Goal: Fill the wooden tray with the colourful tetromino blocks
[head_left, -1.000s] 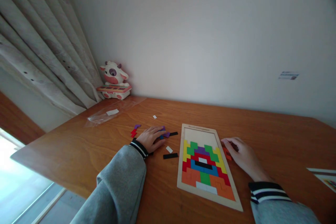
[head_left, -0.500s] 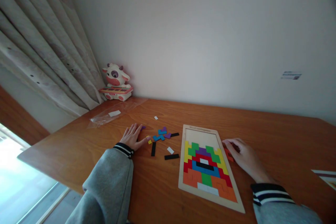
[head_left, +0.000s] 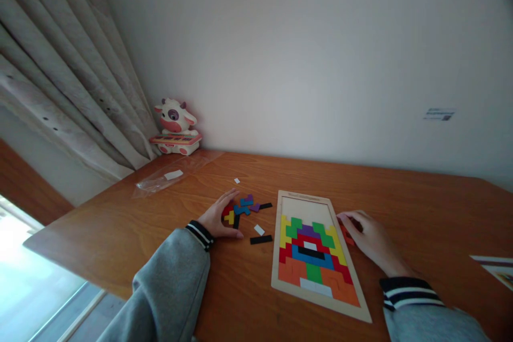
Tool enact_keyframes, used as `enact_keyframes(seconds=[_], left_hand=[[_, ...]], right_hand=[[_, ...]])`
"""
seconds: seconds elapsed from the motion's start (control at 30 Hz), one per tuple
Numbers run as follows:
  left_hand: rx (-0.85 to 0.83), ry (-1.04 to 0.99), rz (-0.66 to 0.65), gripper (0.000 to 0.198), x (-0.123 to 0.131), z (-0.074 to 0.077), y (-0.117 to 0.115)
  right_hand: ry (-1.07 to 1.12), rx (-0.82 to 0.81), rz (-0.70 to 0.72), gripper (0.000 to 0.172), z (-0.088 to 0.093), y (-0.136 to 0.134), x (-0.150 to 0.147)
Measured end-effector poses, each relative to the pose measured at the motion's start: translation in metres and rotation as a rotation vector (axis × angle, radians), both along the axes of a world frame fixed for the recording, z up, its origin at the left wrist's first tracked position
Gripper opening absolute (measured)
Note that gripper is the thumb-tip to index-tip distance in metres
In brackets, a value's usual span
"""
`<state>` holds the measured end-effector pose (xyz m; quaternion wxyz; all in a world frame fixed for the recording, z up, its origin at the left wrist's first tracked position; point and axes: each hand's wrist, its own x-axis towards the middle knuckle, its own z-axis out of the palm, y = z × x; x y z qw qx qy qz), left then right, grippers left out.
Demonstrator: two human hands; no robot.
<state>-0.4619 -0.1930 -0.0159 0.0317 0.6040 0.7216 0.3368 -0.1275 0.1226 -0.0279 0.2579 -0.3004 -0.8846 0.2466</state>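
Note:
A wooden puzzle board (head_left: pixel 304 199) lies on the brown table (head_left: pixel 420 208), its lower half filled with coloured block pieces and its top part bare. My left hand (head_left: pixel 218 219) is cupped on edge against a heap of loose pieces (head_left: pixel 242 208) in red, yellow, blue, purple and black, left of the board. My right hand (head_left: pixel 366 238) rests at the board's right edge with curled fingers over orange-red pieces (head_left: pixel 347 235). A black bar (head_left: pixel 261 239) and a white piece (head_left: pixel 258 230) lie between the heap and the board.
A toy cow with a small keyboard (head_left: pixel 175 127) stands in the back left corner by the curtain (head_left: pixel 60 80). A clear plastic bag (head_left: pixel 170 176) lies near it. A small white piece (head_left: pixel 236 180) sits further back. Printed paper (head_left: pixel 497 267) lies at the right edge.
My left hand swung out to the left over the scattered pieces, then swept them back right into a heap near the board. My right hand has stayed put.

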Motion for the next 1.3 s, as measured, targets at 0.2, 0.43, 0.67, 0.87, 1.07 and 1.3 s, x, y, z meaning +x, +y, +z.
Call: enact_keyframes(seconds=[0.2, 0.43, 0.67, 0.87, 1.07, 1.3], left_hand=[[0.115, -0.036, 0.002, 0.064, -0.001, 0.013, -0.003], [-0.135, 0.221, 0.104, 0.130, -0.047, 0.007, -0.043], [-0.205, 0.275, 0.276, 0.105, -0.034, -0.004, -0.025], [-0.140, 0.298, 0.206, 0.079, -0.003, 0.012, 0.006], [-0.052, 0.284, -0.058, 0.081, 0.012, 0.029, 0.004], [-0.027, 0.314, -0.075, 0.083, 0.014, 0.034, -0.005]], right_hand=[[-0.005, 0.018, 0.003, 0.037, -0.002, 0.002, 0.001], [-0.015, -0.002, 0.008, 0.035, 0.001, 0.000, 0.001], [0.000, 0.004, 0.003, 0.032, 0.002, -0.002, 0.001], [0.004, 0.003, 0.004, 0.033, 0.003, -0.003, 0.001], [-0.001, 0.012, -0.001, 0.035, 0.003, -0.002, 0.000], [0.015, 0.016, -0.003, 0.034, 0.004, -0.004, 0.000]])
